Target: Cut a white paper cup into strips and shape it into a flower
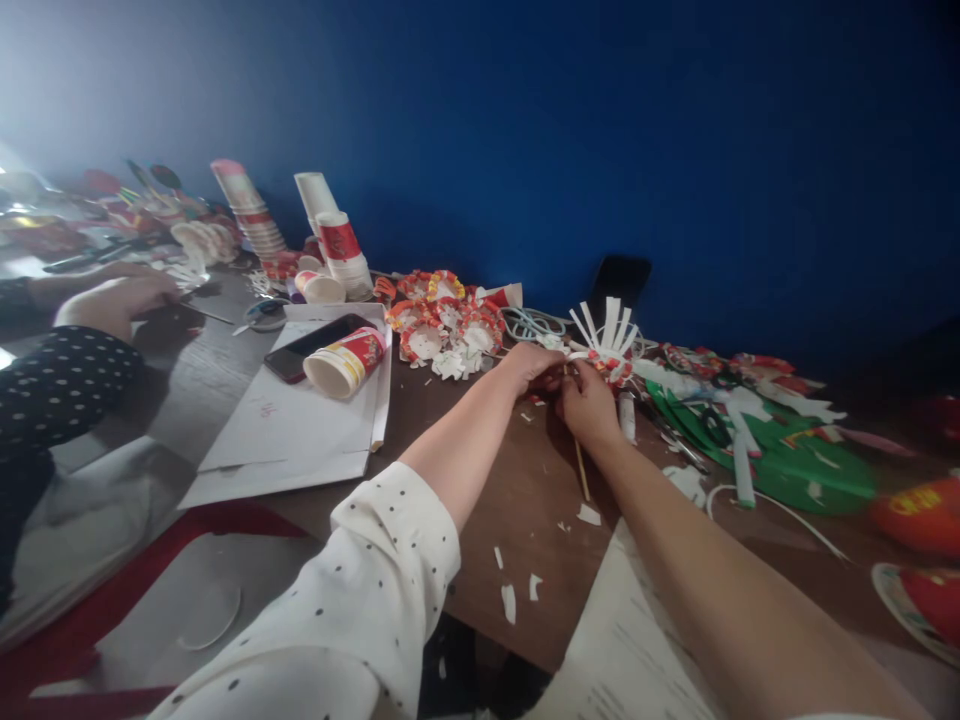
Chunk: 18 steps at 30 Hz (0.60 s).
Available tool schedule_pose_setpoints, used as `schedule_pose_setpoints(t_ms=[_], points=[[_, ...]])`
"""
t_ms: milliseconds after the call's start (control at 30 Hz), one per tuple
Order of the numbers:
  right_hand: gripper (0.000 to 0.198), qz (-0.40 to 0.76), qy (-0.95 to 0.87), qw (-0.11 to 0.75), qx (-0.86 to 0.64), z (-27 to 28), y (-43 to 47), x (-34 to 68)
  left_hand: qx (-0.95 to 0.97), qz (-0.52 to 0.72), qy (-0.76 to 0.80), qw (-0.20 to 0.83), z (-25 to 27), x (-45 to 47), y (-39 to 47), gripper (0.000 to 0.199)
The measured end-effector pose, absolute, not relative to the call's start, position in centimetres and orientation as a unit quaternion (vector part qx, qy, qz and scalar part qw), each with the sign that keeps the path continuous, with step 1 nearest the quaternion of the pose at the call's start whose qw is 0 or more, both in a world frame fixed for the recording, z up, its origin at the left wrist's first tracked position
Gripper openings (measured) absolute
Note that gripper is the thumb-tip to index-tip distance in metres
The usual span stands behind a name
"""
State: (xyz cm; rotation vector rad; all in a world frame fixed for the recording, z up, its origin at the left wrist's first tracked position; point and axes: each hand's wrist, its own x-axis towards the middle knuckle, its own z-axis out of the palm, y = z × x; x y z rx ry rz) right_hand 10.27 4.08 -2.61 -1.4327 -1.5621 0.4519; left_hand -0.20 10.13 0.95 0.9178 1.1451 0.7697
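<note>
My left hand (534, 366) and my right hand (591, 402) meet over the brown table, fingers pinched close together. Between them runs a thin wooden stick (582, 470), slanting down toward me, with my right fingers closed around its upper part. A paper cup cut into white strips (609, 335), red at its base, fans out just beyond my fingertips. My left fingers seem to pinch its near edge, though the exact contact is hidden. White paper scraps (509, 603) lie on the table below my hands.
Cut paper cups (450, 325) are heaped behind my left hand. Further left are stacked cups (341, 250), a lying cup (341, 365), a phone (300, 352) and a white folder (262, 435). Green sheets (810, 465) lie right. Another person's hand (112, 300) is far left.
</note>
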Motion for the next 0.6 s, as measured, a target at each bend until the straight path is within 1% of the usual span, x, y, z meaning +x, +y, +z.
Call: schedule_pose_setpoints(t_ms=[133, 267, 600], points=[[0.016, 0.199, -0.631, 0.456, -0.595, -2.55, 4.08, 10.27, 0.437, 0.353, 0.500, 0.659, 0.77, -0.22, 10.29, 0.017], [0.017, 0.186, -0.636, 0.456, -0.594, -2.49, 4.12, 10.34, 0.439, 0.338, 0.510, 0.658, 0.76, -0.29, 10.36, 0.018], [0.008, 0.178, -0.647, 0.445, -0.593, -2.22, 3.85, 10.07, 0.435, 0.342, 0.520, 0.651, 1.10, -0.12, 10.02, 0.020]])
